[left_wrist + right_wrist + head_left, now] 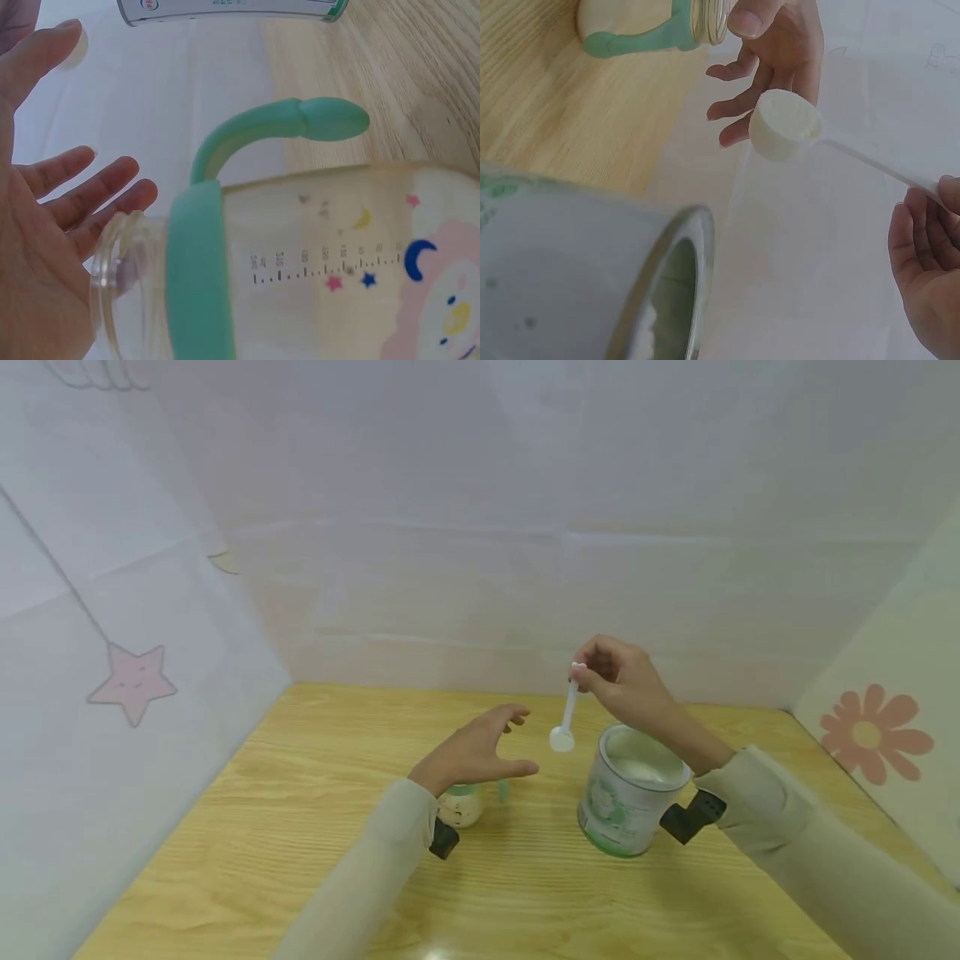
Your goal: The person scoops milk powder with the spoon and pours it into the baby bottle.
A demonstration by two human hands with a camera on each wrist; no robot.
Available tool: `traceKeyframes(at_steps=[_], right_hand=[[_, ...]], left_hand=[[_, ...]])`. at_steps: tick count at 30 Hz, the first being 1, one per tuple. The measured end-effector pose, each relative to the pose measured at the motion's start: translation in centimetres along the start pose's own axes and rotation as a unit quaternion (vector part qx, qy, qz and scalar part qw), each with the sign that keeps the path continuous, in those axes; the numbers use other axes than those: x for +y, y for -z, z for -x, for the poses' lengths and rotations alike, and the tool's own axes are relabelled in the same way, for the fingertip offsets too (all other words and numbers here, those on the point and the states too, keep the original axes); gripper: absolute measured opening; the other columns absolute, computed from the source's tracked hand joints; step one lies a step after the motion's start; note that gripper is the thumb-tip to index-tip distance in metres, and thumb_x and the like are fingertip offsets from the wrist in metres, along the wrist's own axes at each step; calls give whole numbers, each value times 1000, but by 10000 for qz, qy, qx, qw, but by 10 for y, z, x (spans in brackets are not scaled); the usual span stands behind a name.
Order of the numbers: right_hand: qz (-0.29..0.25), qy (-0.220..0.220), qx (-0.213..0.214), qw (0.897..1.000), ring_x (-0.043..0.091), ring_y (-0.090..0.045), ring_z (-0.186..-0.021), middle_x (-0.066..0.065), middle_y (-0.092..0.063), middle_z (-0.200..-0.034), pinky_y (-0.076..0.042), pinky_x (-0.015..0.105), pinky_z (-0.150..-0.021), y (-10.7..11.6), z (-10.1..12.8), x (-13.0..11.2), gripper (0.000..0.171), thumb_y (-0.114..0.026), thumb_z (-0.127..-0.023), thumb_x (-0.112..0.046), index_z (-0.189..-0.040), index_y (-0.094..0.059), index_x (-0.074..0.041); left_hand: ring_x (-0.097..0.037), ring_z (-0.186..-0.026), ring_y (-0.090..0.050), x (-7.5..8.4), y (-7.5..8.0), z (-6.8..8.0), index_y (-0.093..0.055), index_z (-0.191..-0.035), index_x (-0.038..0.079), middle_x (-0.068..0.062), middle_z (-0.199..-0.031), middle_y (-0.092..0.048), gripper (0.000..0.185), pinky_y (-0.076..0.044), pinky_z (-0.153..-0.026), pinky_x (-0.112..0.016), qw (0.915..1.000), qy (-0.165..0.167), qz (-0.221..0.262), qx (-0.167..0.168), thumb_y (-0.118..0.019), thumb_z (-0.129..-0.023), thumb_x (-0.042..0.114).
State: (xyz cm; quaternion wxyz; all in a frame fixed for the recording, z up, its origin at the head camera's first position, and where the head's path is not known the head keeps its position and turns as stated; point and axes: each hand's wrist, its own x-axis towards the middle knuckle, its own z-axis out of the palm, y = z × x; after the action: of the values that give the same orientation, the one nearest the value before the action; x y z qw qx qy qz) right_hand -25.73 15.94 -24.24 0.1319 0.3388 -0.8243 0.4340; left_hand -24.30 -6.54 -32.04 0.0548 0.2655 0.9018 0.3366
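Observation:
My right hand (626, 685) pinches the end of a white scoop's handle, with the scoop (562, 739) hanging beside the can's rim. In the right wrist view the scoop's bowl (784, 127) is heaped with pale powder. My left hand (474, 753) holds nothing; its thumb stands apart from the loosely bent fingers. Below it stands a clear baby bottle (461, 808), its top hidden by the hand in the head view. The left wrist view shows the bottle's uncovered neck (124, 281), green collar (199, 262) and curved green handle (255, 127).
An open milk powder can (624, 802), white and green, stands under my right forearm, with pale powder inside. The wood-grain table (300, 860) meets a pale cloth backdrop (450, 585) at the back and sides. Dark cameras are strapped to both wrists.

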Motion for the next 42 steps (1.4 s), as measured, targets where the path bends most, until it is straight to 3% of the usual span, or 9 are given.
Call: traceKeyframes(at_steps=[10, 21, 32, 42], right_hand=[[-48, 186, 141, 9997, 3, -58, -64, 15, -63, -80, -51, 18, -62, -15, -5, -2, 5, -59, -91, 1, -87, -58, 4], [-198, 46, 144, 9997, 4, -60, -66, 15, -65, -81, -51, 19, -61, -32, -9, -8, 5, -61, -91, -1, -89, -61, 3], [-346, 30, 151, 9993, 4, -63, -70, 15, -65, -84, -54, 21, -67, -46, -9, -13, 7, -64, -90, -3, -91, -62, 3], [-613, 85, 117, 9980, 13, -65, -72, 15, -66, -83, -54, 22, -66, -66, -16, -16, 7, -64, -90, -4, -91, -62, 3]], left_hand=[[-27, -128, -46, -8, 4, 8, -33, -146, 13, -8, -143, -45, 77, -43, -101, -45, 10000, 64, 31, 60, -69, -85, 43], [-26, -127, -46, -26, 10, 22, -34, -146, 15, -6, -141, -46, 78, -46, -97, -44, 9997, 139, 124, 160, -72, -83, 41], [-31, -127, -46, -43, 18, 41, -35, -146, 17, -7, -140, -46, 79, -44, -98, -49, 9989, 269, 212, 322, -74, -81, 40], [-29, -125, -46, -59, 25, 64, -34, -145, 17, -6, -141, -46, 79, -44, -97, -52, 9982, 325, 138, 492, -73, -81, 43]])
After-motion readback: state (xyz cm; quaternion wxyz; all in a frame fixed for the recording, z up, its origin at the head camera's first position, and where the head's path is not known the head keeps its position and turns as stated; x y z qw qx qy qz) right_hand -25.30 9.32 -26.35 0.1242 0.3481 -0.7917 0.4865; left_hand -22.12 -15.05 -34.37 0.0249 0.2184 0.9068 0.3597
